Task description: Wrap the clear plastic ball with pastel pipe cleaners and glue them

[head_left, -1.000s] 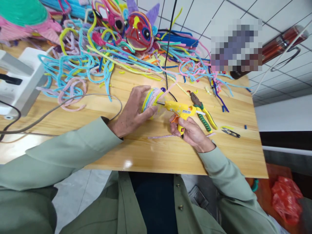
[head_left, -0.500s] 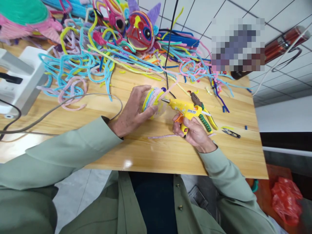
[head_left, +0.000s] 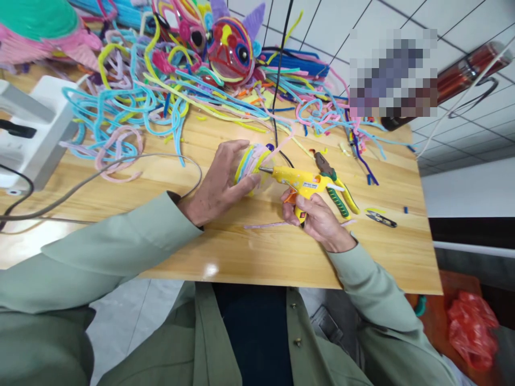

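Observation:
My left hand (head_left: 220, 185) is wrapped round a clear rounded piece banded with pipe cleaners (head_left: 252, 160) in yellow, blue, lilac and pink. A dark blue coil sits at its top, and a loose pink pipe cleaner (head_left: 286, 143) trails from it to the upper right. In my right hand (head_left: 316, 214) is a yellow hot glue gun (head_left: 301, 178), with fingers on its orange trigger. Its metal nozzle points left and meets the banded surface near my left thumb; whether glue is coming out cannot be seen. A white glue stick pokes from the gun's back.
Green-and-yellow pliers (head_left: 337, 187) lie just right of the glue gun, with thread snips (head_left: 381, 219) farther right. Tangled pipe cleaners (head_left: 132, 102) and a decorated fish-like ball (head_left: 231, 53) fill the back. A white power socket block (head_left: 44, 128) stands left; cables (head_left: 120, 159) cross the table.
My right hand has shifted the glue gun slightly left and down, so the nozzle sits lower on the banded piece. My left hand has stayed in place.

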`<state>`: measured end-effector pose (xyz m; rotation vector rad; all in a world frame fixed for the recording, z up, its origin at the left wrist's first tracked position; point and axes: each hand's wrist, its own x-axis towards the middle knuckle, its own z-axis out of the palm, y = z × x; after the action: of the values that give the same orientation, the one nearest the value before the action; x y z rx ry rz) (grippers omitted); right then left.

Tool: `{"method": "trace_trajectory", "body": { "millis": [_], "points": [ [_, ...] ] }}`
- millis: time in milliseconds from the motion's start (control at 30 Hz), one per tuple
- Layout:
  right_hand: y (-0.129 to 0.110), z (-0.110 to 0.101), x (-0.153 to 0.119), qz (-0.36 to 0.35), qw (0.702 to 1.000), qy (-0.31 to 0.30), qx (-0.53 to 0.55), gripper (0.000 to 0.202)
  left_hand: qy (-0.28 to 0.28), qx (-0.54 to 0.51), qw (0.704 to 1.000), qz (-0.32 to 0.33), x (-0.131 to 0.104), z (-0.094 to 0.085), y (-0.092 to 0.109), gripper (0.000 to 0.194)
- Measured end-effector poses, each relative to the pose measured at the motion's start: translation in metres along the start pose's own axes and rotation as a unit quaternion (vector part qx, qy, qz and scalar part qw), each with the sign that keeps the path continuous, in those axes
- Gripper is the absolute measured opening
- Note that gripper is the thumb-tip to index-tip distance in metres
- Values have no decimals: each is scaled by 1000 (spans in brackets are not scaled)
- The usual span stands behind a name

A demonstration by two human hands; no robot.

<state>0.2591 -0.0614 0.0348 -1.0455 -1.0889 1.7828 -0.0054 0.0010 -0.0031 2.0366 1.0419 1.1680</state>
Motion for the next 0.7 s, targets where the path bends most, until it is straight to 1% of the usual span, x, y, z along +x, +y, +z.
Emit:
{"method": "trace_trajectory", "body": {
  "millis": [300, 700],
  "points": [
    [-4, 1, -1, -8, 1000, -7, 6, 51, -2, -4, 1000, 5, -1, 0, 0, 69],
    [-1, -1, -1, -21, 1000, -6, 5, 47, 7, -11, 1000, -2, -1, 1, -1, 68]
  ]
}}
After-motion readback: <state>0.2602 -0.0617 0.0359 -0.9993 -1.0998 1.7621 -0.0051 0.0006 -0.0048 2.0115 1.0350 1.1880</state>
